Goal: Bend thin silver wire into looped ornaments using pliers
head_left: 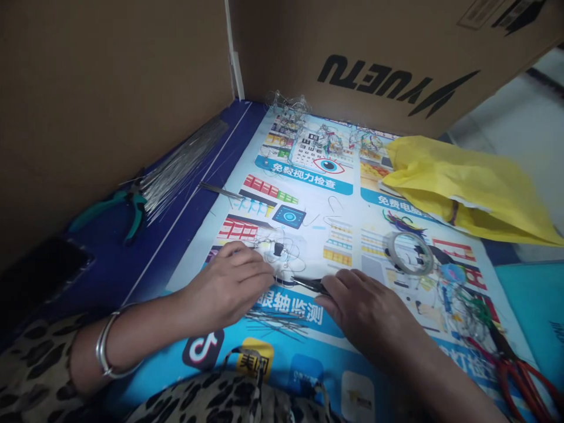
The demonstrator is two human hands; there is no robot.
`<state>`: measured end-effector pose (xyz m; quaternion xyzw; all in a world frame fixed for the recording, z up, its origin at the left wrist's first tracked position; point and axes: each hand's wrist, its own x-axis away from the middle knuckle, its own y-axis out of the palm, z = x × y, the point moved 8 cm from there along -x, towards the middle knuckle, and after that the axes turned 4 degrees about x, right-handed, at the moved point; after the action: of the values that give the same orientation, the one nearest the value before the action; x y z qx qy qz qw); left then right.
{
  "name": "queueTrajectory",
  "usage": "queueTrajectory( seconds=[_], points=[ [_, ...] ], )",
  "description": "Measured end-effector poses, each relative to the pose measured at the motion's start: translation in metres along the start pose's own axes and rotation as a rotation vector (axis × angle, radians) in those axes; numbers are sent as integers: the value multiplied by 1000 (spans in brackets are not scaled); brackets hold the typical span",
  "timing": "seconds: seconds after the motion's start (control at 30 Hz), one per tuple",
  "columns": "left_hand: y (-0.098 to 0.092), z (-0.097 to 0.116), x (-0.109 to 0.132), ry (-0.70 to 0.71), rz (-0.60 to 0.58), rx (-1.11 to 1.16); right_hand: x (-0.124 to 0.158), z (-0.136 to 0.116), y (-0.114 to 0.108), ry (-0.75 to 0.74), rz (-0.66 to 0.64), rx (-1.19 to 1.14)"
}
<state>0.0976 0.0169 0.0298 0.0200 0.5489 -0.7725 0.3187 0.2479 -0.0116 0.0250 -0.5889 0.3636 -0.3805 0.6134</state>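
Note:
My left hand is closed, its fingertips pinched on a piece of bent thin wire that loops up from the printed sheet. My right hand wraps round a pair of slim-nosed pliers, whose tips point left and reach the wire's lower edge. Whether the jaws grip the wire, I cannot tell. Several short straight wires lie just below my left hand. A few bent wire pieces rest above the hands.
Left are green-handled pliers and a bundle of long straight wires. Tangled wire pieces lie at the back by cardboard walls. To the right are a tape roll, a yellow bag and red-handled scissors.

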Motion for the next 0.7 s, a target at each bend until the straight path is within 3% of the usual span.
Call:
queueTrajectory(
  seconds=[0.23, 0.43, 0.7],
  points=[
    [-1, -1, 0, 5, 13, 3, -6, -9, -1, 25, -9, 45],
    [-28, -20, 4, -107, 195, 22, -8, -11, -3, 34, 24, 120],
    [-35, -23, 6, -140, 270, 66, -10, -15, -1, 22, 31, 154]
  ],
)
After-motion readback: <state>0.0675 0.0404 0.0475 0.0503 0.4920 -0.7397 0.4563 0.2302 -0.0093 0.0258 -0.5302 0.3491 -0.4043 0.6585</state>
